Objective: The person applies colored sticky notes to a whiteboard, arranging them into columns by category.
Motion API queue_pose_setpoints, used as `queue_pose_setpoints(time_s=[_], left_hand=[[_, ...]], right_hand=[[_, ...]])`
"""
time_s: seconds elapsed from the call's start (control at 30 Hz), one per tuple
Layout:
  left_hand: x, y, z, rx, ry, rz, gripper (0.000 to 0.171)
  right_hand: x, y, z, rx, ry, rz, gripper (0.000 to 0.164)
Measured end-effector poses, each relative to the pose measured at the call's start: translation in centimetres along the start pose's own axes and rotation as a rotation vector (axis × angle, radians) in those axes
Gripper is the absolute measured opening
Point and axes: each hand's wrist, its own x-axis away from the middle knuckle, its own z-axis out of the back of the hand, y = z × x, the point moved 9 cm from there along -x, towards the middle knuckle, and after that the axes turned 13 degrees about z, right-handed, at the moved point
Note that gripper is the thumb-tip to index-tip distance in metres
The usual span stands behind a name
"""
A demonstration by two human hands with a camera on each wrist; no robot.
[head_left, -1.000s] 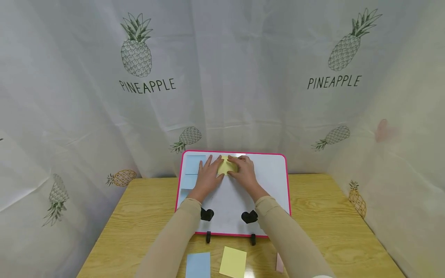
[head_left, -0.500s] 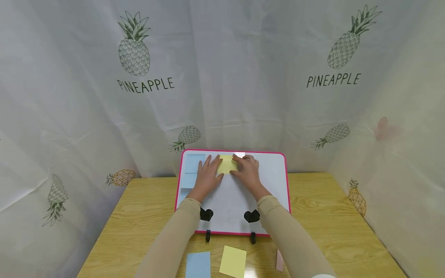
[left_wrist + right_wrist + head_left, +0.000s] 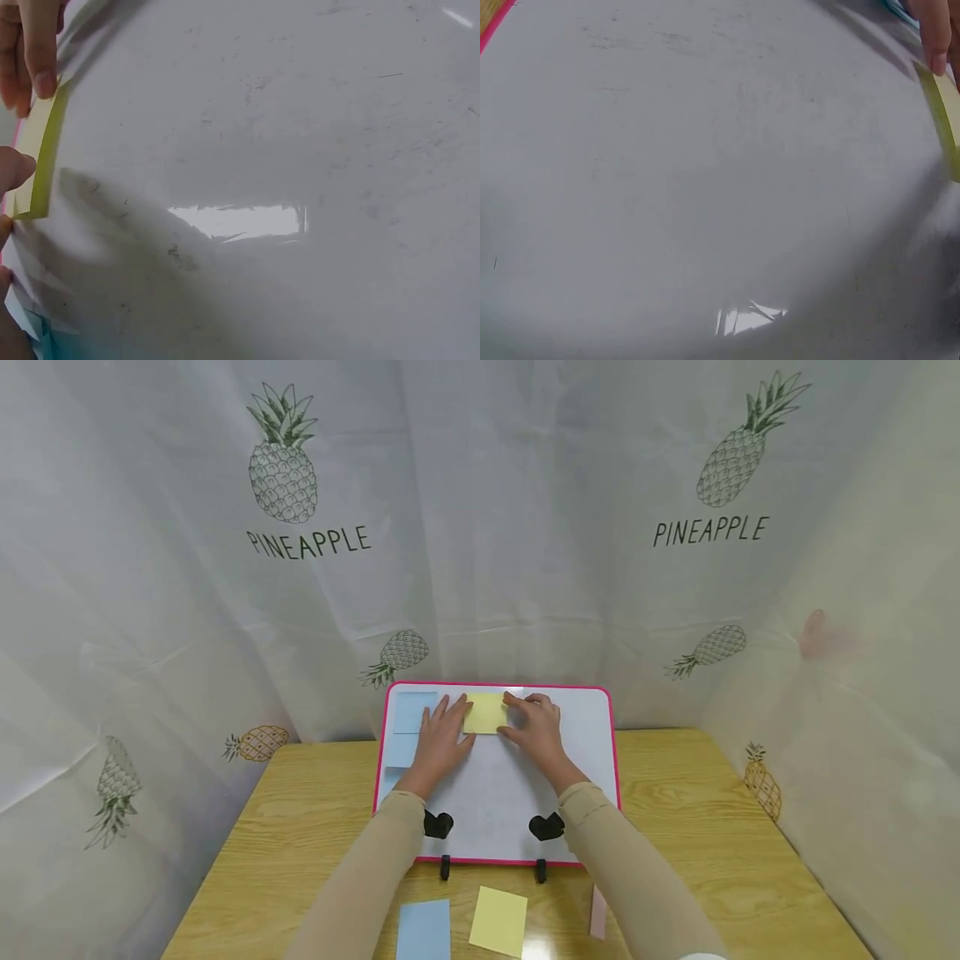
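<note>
A yellow sticky note [image 3: 486,715] lies against the upper part of a pink-rimmed whiteboard [image 3: 495,810]. My left hand [image 3: 441,743] is spread flat at the note's left side, its index finger and thumb at that edge. At the note's right side, my right hand [image 3: 540,735] has its index finger near the upper corner and its thumb at the lower one. In the left wrist view, the note's lower edge [image 3: 54,150] stands slightly off the board, with a thumb [image 3: 19,165] over it. The right wrist view catches only a strip of the note [image 3: 936,105].
Blue sticky notes [image 3: 414,714] run down the board's left side, partly behind my left hand. Black heart-shaped pieces [image 3: 546,827] sit low on the board. On the wooden table [image 3: 300,852] lie a blue pad [image 3: 423,931], a yellow pad [image 3: 498,922] and a pink one [image 3: 597,914].
My right hand's fingers have slid outward from over the yellow note to its right edge, uncovering more of it. The left hand stays beside it. The head view has shifted slightly.
</note>
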Motion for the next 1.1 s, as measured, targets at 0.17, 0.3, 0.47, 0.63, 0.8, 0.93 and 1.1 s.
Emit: queue_pose_setpoints(time_s=[0.17,0.3,0.47,0.63,0.8,0.93,1.1], left_hand=[[0.8,-0.2,0.4,0.056,-0.005,0.009,0.055],[1.4,-0.4,0.9,0.110,-0.014,0.021,0.054],[2.2,-0.5,1.3,0.159,-0.039,0.032,0.055],[3.2,-0.4,1.3,0.195,-0.053,0.034,0.054],[4.7,-0.2,1.2,0.253,-0.086,0.035,0.054],[6.0,0.1,1.3,0.283,-0.088,0.017,0.054],[7.5,0.4,1.3,0.292,-0.095,0.009,0.052]], right_hand=[[0.6,0.1,0.2,-0.075,0.003,-0.035,0.056],[1.2,0.1,0.4,-0.124,-0.012,-0.070,0.053],[1.9,-0.1,0.8,-0.172,-0.022,-0.098,0.049],[3.0,-0.3,1.1,-0.236,-0.016,-0.133,0.046],[4.5,-0.8,1.1,-0.286,-0.023,-0.158,0.043],[5.6,-1.2,1.0,-0.306,-0.028,-0.161,0.041],[7.0,-1.7,0.8,-0.331,-0.027,-0.156,0.038]])
